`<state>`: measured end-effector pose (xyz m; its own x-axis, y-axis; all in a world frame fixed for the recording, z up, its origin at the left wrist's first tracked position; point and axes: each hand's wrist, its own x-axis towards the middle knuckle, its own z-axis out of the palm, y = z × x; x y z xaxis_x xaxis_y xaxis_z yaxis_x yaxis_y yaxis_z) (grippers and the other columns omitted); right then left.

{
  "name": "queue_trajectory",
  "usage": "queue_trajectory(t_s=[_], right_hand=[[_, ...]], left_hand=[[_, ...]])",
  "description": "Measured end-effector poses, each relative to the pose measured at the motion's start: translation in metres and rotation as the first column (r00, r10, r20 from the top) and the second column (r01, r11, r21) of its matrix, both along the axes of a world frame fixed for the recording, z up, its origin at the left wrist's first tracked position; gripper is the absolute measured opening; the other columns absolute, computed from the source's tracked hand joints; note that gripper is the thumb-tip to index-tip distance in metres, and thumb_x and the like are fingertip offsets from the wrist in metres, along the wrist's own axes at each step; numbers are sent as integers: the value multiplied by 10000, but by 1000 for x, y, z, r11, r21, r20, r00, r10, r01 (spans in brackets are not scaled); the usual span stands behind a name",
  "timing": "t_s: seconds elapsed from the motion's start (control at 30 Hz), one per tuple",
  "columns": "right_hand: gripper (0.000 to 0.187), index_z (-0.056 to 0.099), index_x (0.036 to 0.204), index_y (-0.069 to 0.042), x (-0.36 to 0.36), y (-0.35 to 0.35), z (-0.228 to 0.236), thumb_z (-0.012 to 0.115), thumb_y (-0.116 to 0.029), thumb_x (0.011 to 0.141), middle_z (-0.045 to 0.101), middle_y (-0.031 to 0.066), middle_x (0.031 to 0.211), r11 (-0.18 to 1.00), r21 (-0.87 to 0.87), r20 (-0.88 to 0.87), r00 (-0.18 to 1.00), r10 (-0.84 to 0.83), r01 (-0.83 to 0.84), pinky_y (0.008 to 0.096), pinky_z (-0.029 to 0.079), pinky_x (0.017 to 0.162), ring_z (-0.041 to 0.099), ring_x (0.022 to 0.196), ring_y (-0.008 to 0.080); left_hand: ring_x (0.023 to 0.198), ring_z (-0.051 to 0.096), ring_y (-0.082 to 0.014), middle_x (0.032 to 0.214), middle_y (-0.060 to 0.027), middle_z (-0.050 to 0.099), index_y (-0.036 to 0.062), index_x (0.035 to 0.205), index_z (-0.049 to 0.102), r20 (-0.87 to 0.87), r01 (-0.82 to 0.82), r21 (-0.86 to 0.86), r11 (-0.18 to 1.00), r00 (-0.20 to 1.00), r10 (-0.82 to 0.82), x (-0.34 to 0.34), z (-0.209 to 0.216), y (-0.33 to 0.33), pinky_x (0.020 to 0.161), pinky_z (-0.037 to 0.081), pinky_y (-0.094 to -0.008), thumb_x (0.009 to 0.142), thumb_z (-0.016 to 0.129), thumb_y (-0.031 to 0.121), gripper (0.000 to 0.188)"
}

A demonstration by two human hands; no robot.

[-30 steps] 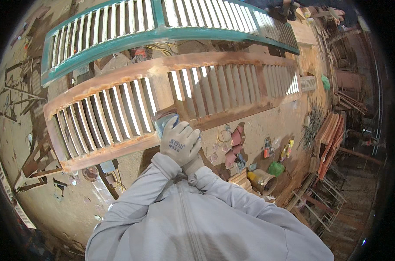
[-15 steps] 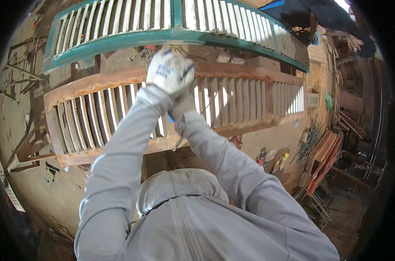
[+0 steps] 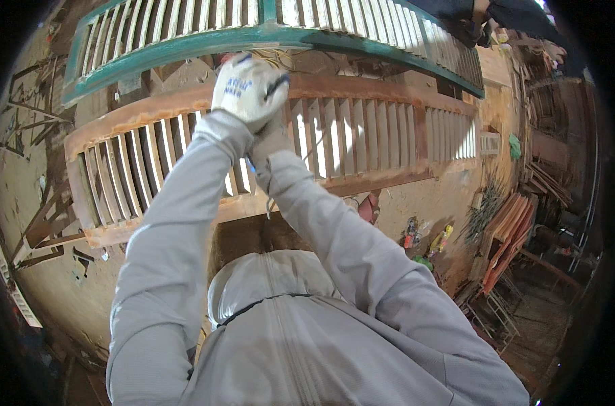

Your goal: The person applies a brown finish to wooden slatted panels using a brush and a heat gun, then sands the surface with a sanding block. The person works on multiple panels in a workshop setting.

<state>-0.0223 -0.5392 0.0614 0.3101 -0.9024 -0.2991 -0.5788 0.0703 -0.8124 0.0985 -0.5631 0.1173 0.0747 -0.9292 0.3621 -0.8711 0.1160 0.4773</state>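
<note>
A long brown louvred shutter [image 3: 382, 172] lies crosswise in front of me, its wood worn bare in patches. My left hand [image 3: 248, 93], in a white glove with blue marks, is closed over the middle of its far rail. Just nearer to me, my right hand [image 3: 272, 137], also gloved, is closed and partly covered by the left hand and wrist. A bit of blue and a thin dangling cord or strip [image 3: 270, 206] show beneath the right wrist. Whatever the two hands grip is hidden under the gloves.
Beyond it lies a green-framed shutter [image 3: 186, 55] with white slats. A person in dark clothing [image 3: 524, 20] is at the far right. Reddish boards [image 3: 507, 237] are stacked at right, near small red and yellow items [image 3: 441, 238] on the floor. Metal frames [image 3: 37, 122] stand at left.
Both hands have shifted a little left along the brown shutter, still together. The view has tipped slightly, so the shutters sit higher. The other person's arm at the far right has moved.
</note>
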Motion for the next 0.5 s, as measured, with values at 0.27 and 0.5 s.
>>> queue_trajectory(t_s=[0.27,0.5], right_hand=[[634,531,1363,-92,-88,114,23,707,-391,832,655,210,1240,976,182,-290,942,169,-119,418,497,978,611,1176,370],[517,654,1228,-126,-93,118,50,723,-414,804,678,159,1197,864,369,-553,667,500,-342,364,514,950,639,1118,330]], left_hand=[[924,646,-262,812,-71,676,113,898,729,-151,127,-78,989,979,-138,-70,3,104,1050,410,-510,804,663,234,167],[911,632,-262,786,-76,648,89,903,709,-224,178,-79,981,956,-192,-75,3,112,1071,385,-525,802,672,230,177]])
